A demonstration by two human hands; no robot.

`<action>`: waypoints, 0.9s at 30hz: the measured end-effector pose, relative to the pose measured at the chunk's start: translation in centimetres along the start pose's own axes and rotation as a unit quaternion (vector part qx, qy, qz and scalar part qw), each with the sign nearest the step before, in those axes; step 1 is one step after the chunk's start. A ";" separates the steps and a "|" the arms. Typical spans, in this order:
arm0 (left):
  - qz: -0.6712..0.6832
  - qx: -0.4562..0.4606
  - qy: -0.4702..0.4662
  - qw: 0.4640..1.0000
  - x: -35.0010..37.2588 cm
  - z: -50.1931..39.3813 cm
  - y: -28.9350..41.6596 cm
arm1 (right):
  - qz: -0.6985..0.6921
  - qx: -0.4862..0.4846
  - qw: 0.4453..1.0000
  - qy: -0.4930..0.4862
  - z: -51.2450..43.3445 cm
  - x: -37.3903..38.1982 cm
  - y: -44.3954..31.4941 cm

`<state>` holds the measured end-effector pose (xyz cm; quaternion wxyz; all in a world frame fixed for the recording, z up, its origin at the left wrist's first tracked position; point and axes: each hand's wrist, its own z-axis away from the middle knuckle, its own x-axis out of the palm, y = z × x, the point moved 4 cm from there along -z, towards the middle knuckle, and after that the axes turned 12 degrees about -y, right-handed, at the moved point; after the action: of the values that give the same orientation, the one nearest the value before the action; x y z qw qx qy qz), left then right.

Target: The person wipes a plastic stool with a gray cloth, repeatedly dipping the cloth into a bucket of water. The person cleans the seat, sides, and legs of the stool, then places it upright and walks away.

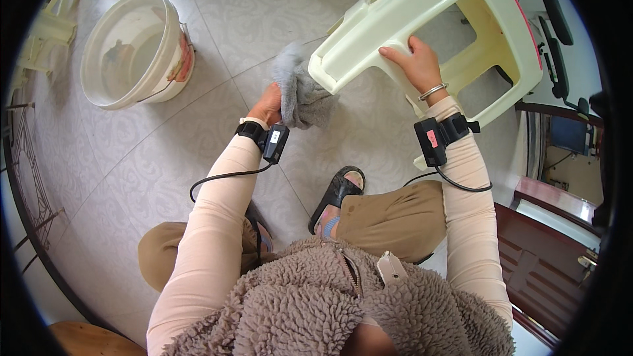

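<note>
A pale cream plastic stool [385, 29] is held tilted on its side, its seat with a red edge turned to the right. My right hand [418, 64] grips it by a leg, thumb on the outer face and fingers through the side opening. In my left hand [268, 104] is a grey cloth [309, 96], bunched and hanging down. The cloth lies close against the foot end of a stool leg; whether it touches is hard to tell. My left fingers are mostly hidden behind the cloth.
A white plastic bucket [170, 91] with a wire handle stands on the tiled floor [193, 153] at the left, water inside. More cream stools [54, 24] stand at the upper left and the top. A dark wooden door [539, 262] is at the right, a metal rack [34, 173] at the left.
</note>
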<state>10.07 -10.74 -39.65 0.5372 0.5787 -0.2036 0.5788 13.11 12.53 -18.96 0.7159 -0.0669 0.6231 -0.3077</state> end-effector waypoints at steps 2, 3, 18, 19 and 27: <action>-0.060 -0.011 0.043 0.997 0.6 -0.5 -0.4 | 0.031 0.031 0.999 -0.009 0.0 0.1 0.2; -0.080 -0.011 0.055 0.995 1.3 -0.8 -0.7 | 0.016 0.004 1.000 -0.009 0.1 0.3 0.1; -0.197 -0.010 0.146 0.969 3.6 -2.0 -1.5 | 0.004 -0.041 0.999 0.018 0.7 1.5 0.6; -0.200 -0.017 0.107 0.974 3.2 -2.1 -1.6 | -0.003 -0.051 0.998 0.031 0.8 1.2 0.6; 0.006 -0.080 0.040 0.996 -2.7 -0.9 -0.9 | 0.051 0.003 0.998 0.033 0.8 -1.3 1.5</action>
<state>9.74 -10.69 -42.62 0.5857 0.5092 -0.2311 0.5867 14.35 14.17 -18.38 0.7098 -0.0222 0.6481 -0.2750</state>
